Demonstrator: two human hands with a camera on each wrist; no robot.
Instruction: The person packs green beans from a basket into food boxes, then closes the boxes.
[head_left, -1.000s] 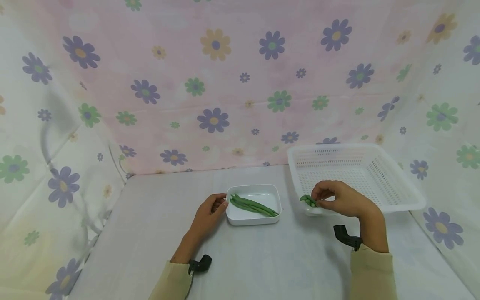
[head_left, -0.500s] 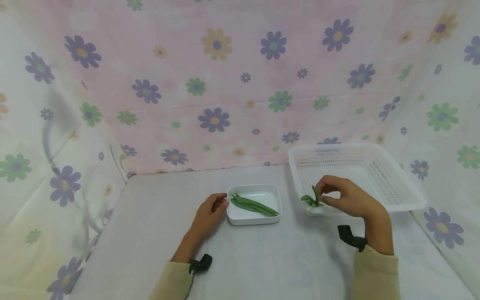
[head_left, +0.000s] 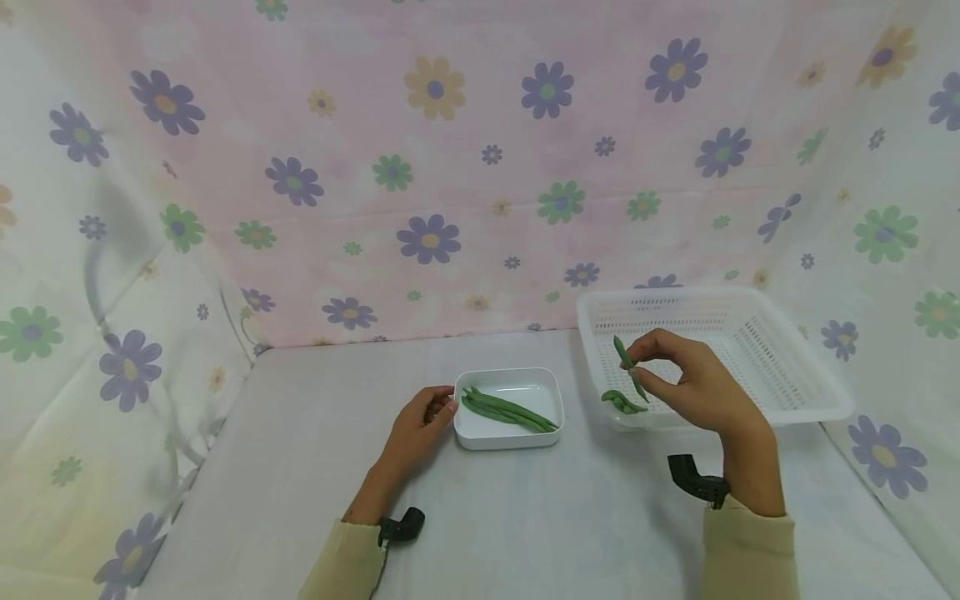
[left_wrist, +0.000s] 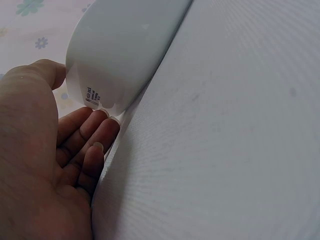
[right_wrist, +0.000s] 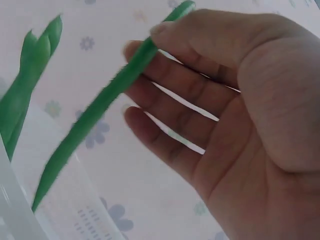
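My right hand (head_left: 693, 377) pinches one green bean (head_left: 631, 367) between thumb and fingers, above the left part of the white perforated basket (head_left: 806, 408). In the right wrist view this green bean (right_wrist: 97, 107) slants down from the fingertips. Several other green beans (head_left: 621, 402) lie at the basket's front left corner. Left of the basket stands a small white dish (head_left: 517, 445) with several long green beans (head_left: 510, 412) lying slantwise in it. My left hand (head_left: 420, 427) touches the dish's left side with thumb and fingertips, relaxed against the outer wall (left_wrist: 115, 55).
Everything stands on a table (head_left: 315, 450) covered with a pale cloth. A flowered curtain (head_left: 427, 192) rises behind the table and along both sides. The basket sits at the back right, close to the curtain.
My right hand has lifted one green bean from the small bunch at the basket's corner and raised it clear. My left hand and the dish have stayed put.
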